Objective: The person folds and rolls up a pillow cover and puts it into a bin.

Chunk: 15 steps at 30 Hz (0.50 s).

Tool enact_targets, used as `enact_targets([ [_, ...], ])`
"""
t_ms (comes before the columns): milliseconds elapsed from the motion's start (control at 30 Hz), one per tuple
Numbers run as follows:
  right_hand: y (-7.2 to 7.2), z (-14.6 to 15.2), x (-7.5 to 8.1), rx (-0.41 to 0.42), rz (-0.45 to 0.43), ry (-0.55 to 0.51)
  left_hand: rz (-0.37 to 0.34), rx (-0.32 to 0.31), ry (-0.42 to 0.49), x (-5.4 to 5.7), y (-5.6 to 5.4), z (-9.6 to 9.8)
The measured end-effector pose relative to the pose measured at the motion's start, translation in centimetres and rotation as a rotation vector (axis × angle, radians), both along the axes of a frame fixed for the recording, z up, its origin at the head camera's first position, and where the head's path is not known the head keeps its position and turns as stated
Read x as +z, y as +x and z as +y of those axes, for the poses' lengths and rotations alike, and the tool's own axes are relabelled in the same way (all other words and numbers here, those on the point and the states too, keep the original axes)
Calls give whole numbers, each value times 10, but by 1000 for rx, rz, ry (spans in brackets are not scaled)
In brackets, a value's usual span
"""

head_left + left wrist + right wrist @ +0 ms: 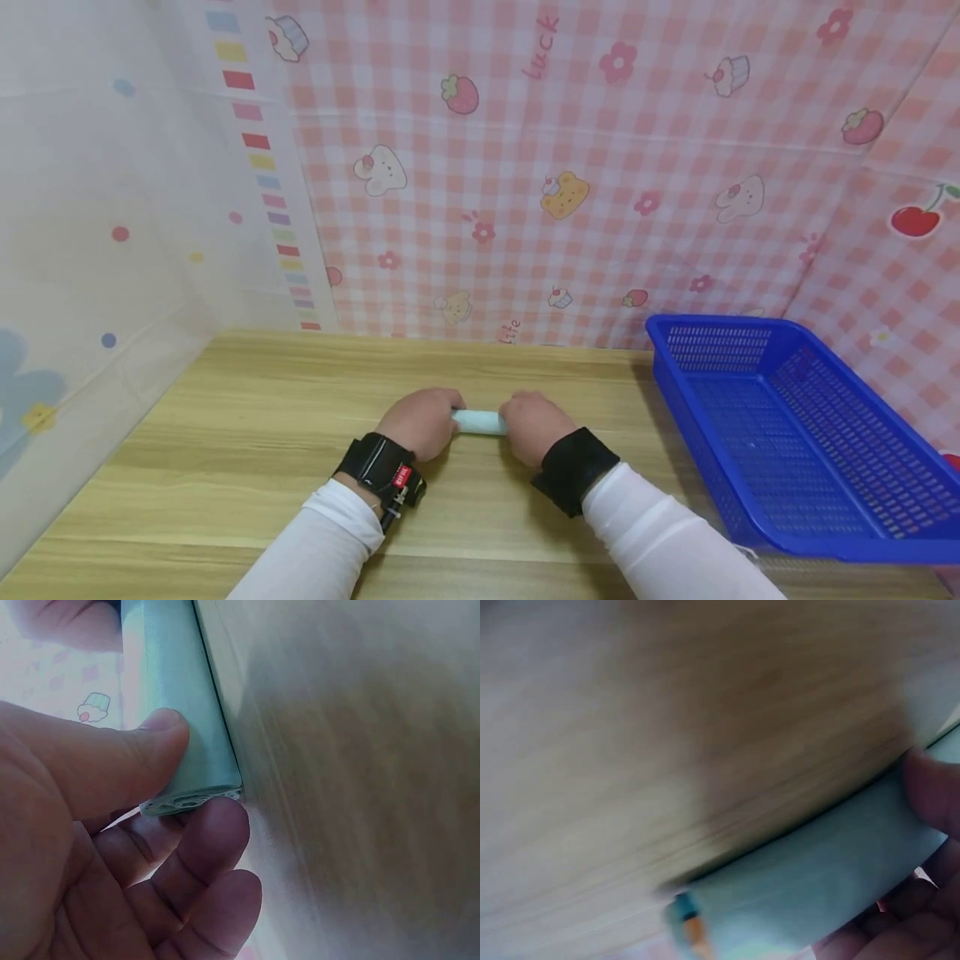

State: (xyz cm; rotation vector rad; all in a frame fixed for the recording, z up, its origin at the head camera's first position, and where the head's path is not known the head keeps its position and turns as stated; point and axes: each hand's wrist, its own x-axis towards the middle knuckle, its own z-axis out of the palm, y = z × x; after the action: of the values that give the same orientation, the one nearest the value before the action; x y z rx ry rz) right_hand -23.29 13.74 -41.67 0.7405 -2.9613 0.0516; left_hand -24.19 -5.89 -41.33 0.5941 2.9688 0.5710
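Note:
A pale green roll (480,422), apparently rolled-up cloth, lies crosswise on the wooden table between both hands. My left hand (423,423) holds its left end. In the left wrist view the thumb (161,739) presses on the roll's side, and the fingers curl at the end, where thin wound layers show. At the right end, my right hand (537,427) grips the roll. The right wrist view shows the thumb (934,791) on top with fingers bent beneath. A small orange and teal patch (695,926) marks one end there, somewhat blurred.
A blue perforated plastic basket (738,492) stands on the table (247,467) at the right. Behind the table hangs a pink checked cloth (517,275) with cartoon prints; a pale cloth (97,275) covers the left side.

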Motion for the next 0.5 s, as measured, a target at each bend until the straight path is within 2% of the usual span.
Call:
enact_targets([
  [267,0,-19,-4,5,17,41,0,5,3,0,0,-1],
  [500,-3,-24,-7,-3,24,65,32,-23,-13,-1,-1,-2],
])
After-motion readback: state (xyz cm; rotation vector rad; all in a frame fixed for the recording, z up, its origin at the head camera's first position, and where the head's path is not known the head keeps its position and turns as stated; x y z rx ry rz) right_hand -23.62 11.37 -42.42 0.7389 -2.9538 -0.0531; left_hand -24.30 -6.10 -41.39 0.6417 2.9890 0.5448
